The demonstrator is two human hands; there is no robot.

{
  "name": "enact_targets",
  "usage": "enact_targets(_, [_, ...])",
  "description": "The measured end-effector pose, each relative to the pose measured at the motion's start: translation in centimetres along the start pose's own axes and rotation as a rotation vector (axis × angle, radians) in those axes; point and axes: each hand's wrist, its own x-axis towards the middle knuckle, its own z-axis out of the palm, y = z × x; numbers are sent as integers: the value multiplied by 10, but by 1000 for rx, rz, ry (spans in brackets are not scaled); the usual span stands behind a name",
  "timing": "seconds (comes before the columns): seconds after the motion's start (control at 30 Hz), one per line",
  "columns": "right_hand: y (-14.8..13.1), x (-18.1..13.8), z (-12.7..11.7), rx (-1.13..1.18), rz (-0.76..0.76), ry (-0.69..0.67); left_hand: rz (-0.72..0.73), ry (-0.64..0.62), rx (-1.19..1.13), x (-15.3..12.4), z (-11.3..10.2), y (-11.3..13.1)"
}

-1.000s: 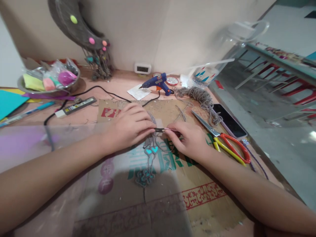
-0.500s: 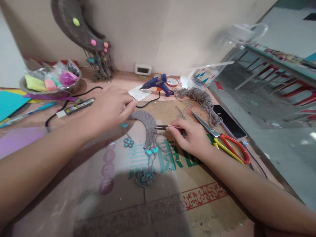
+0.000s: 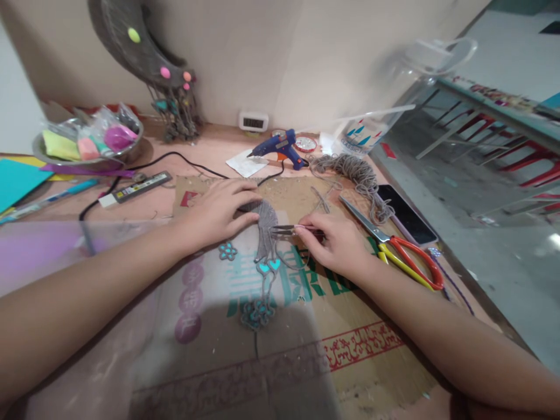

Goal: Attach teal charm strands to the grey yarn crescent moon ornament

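Note:
A grey woven crescent piece (image 3: 265,219) with hanging strands and teal hearts (image 3: 268,266) lies on a flattened cardboard sheet (image 3: 359,344). My left hand (image 3: 219,213) lies flat on the crescent's left part, fingers stretched out. My right hand (image 3: 339,242) pinches small thread snips (image 3: 286,230), whose tips point left at the crescent's right edge. A teal flower charm (image 3: 228,251) lies just below my left hand.
Yellow and red handled scissors (image 3: 396,251), a phone (image 3: 405,214) and a pile of grey cord (image 3: 354,172) lie to the right. A blue glue gun (image 3: 280,149) sits behind. A metal bowl of coloured bits (image 3: 87,143) and a second crescent ornament (image 3: 140,52) stand at the back left.
My left hand drew away to the left, uncovering the crescent, then came back and now lies on it. My right hand stayed in place with the snips.

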Motion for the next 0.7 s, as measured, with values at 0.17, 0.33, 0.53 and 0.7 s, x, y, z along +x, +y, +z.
enact_targets(0.17, [3,3,5,120,120,55,82,21,-24,0,3,0])
enact_targets(0.33, [4,6,7,262,160,64,91,-51,-5,7,1,0])
enact_targets(0.53, [-4,2,3,493,71,-91,65,-100,76,37,-3,3])
enact_targets(0.7, [11,10,0,362,183,8,1,-136,24,57,7,-7])
